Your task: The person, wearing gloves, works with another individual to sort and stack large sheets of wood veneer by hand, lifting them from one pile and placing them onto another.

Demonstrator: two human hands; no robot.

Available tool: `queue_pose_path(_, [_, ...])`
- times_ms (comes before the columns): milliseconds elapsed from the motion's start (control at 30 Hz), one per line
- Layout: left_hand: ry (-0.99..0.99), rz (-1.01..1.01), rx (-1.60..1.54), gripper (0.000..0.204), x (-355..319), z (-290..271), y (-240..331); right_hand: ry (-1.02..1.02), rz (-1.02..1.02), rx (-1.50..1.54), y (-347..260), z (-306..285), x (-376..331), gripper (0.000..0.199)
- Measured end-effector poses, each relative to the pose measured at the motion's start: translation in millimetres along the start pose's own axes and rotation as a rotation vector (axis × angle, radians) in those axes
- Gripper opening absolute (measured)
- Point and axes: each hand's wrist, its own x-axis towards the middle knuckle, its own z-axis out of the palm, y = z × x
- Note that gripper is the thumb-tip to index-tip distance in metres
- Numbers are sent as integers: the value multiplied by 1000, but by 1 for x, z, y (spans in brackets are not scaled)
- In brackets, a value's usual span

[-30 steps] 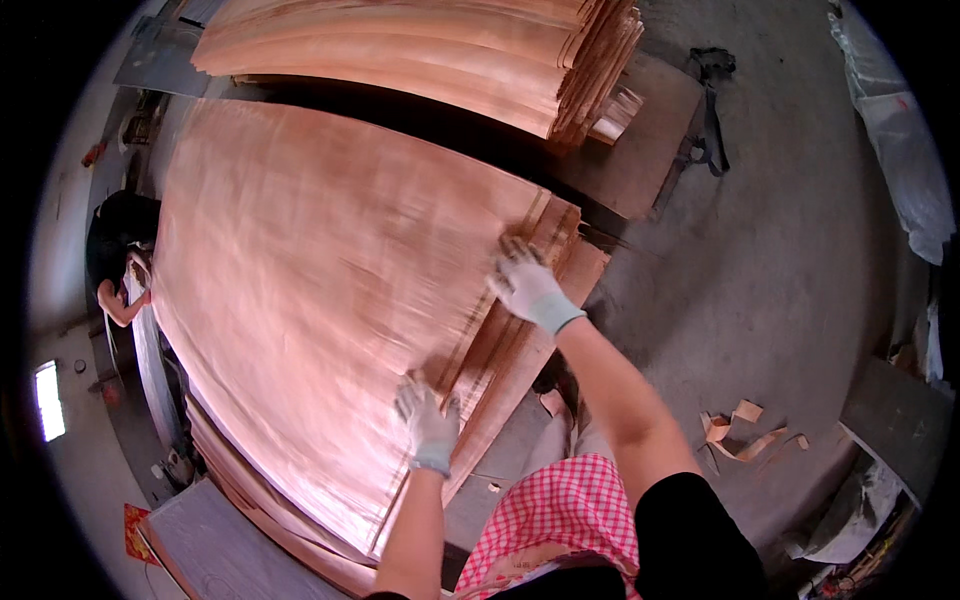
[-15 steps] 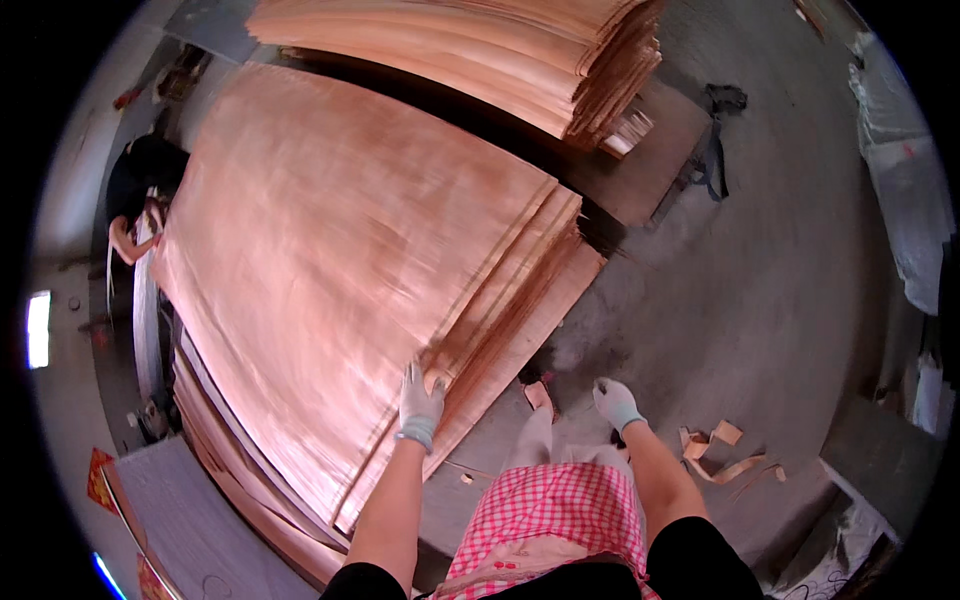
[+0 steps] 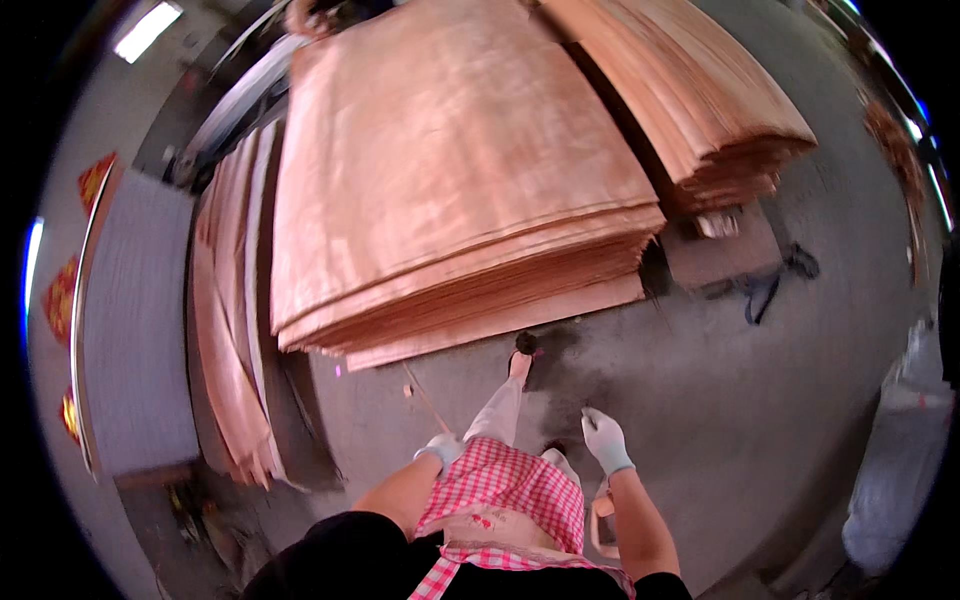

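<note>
My left hand (image 3: 443,449), in a pale glove, is beside the red-and-white checked apron (image 3: 510,500) at my waist. Its fingers are too unclear to read, and a thin strip (image 3: 425,392) runs past it, apparently on the floor. My right hand (image 3: 605,440), also gloved, is held out over the floor with its fingers drawn together. Whatever may be in that pinch is too small to make out. Ahead of me lies a wide stack of reddish wood veneer sheets (image 3: 450,150), with uneven layered edges toward me. Neither hand touches it.
A second veneer stack (image 3: 690,90) stands at the far right, with a low board (image 3: 725,255) by it. Draped veneer sheets (image 3: 225,300) and a grey-topped stack (image 3: 140,320) are on the left. A curled veneer strip (image 3: 603,525) shows beside my right forearm.
My left hand has come off the veneer stack's near edge and back to my waist. My view has turned left, so the stacks appear farther right. The right hand stays over the floor.
</note>
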Motion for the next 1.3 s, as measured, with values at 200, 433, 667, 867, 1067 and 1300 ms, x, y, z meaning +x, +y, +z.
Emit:
queue_pose_path(200, [393, 503, 137, 32, 14, 43, 3, -331, 47, -221, -33, 9, -112, 37])
queue_pose_path(433, [341, 438, 5, 35, -46, 15, 48, -524, -25, -318, -58, 23, -168, 39])
queue_pose_path(667, [89, -7, -330, 45, -120, 19, -9, -605, -418, -495, -134, 15, -146, 40])
queue_pose_path(867, [123, -163, -473, 47, -155, 122, -111, -565, -511, -642, -180, 9, -134, 37])
queue_pose_path(1067, [215, -538, -724, 51, -206, 129, -108, -590, -478, -594, -182, -5, -142, 40])
queue_pose_path(1300, [429, -202, -597, 46, -156, 49, -73, -713, -407, -538, -144, -19, -157, 44])
